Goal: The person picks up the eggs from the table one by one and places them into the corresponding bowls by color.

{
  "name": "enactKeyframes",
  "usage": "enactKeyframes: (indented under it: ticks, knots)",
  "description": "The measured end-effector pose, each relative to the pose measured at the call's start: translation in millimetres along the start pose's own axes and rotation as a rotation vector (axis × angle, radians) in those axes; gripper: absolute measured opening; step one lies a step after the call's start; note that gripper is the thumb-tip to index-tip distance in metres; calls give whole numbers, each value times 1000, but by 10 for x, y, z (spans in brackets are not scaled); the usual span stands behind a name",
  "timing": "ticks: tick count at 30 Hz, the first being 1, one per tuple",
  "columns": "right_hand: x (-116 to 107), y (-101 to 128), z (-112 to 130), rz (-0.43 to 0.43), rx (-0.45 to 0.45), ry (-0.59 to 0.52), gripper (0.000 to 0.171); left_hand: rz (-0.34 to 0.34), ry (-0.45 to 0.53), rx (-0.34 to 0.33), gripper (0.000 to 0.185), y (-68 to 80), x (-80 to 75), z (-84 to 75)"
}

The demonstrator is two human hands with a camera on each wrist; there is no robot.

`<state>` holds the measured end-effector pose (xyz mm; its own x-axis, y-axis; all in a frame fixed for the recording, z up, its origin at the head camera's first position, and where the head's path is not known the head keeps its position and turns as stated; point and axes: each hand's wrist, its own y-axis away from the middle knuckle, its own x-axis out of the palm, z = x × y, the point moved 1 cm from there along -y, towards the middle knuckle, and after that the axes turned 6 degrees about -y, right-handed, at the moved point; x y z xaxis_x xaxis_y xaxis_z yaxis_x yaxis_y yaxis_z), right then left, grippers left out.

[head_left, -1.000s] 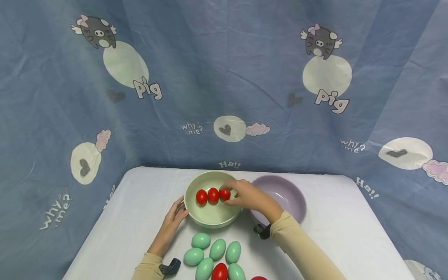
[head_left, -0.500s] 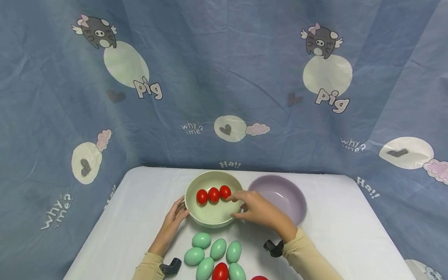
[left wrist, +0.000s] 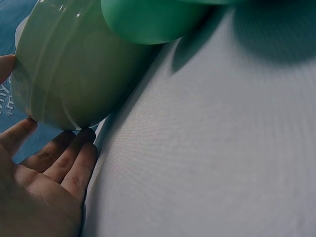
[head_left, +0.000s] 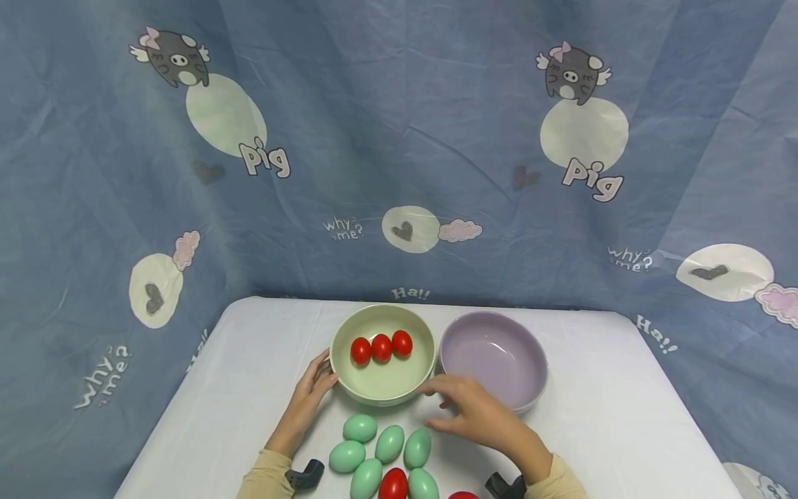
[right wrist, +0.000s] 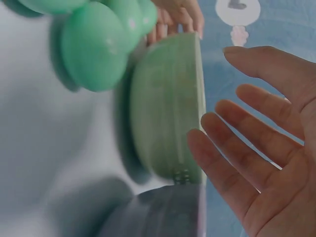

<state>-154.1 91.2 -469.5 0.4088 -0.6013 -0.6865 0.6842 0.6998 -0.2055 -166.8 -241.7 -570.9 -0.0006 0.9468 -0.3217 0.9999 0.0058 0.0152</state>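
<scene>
Three red eggs [head_left: 382, 348] lie in a row inside the pale green bowl [head_left: 388, 385]. My left hand [head_left: 307, 394] rests against the left side of this bowl, its fingers fairly straight along the outer wall and the thumb by the rim. In the left wrist view the fingertips meet the bowl's wall. My right hand [head_left: 472, 414] hovers in front of the gap between the green bowl and the purple bowl [head_left: 499, 364], with nothing in it. The right wrist view shows its fingers [right wrist: 237, 153] spread and extended. Several mint green eggs [head_left: 389, 444] lie in front of the green bowl.
Among the green eggs, near the bottom edge of the head view, lies another red egg [head_left: 393, 484]. A red thing [head_left: 463, 495] is cut off at that edge. Both bowls stand on a white table [head_left: 611, 402], with a blue patterned curtain [head_left: 399, 138] behind it.
My right hand has let go of the rightmost red egg in the green bowl and drawn back toward me and to the right, out of the bowl. My left hand has stayed at the bowl.
</scene>
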Motion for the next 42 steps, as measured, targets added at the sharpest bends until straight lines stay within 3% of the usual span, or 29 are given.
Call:
enactKeyframes:
  ticks: [11,18,25,27,33,38,42]
  knots:
    - [148,391,-21,2,76,-111,38,9,10,0,64,-4,4,9]
    - [238,653,-38,-7,65,-130,39,5,2,2,63,5,9,1]
    - [308,859,-97,116,232,-282,46,15,18,7,63,-4,7,2]
    - [335,901,-130,149,224,-314,44,15,23,6,63,-8,5,6]
    - [437,1044,-239,137,31,-260,33,1,7,-6,63,-10,3,18]
    - [516,1096,-262,151,31,-313,29,-1,0,-22,64,-3,-1,24]
    - [575,1111,-254,116,-2,-251,26,5,3,-18,64,-6,1,23]
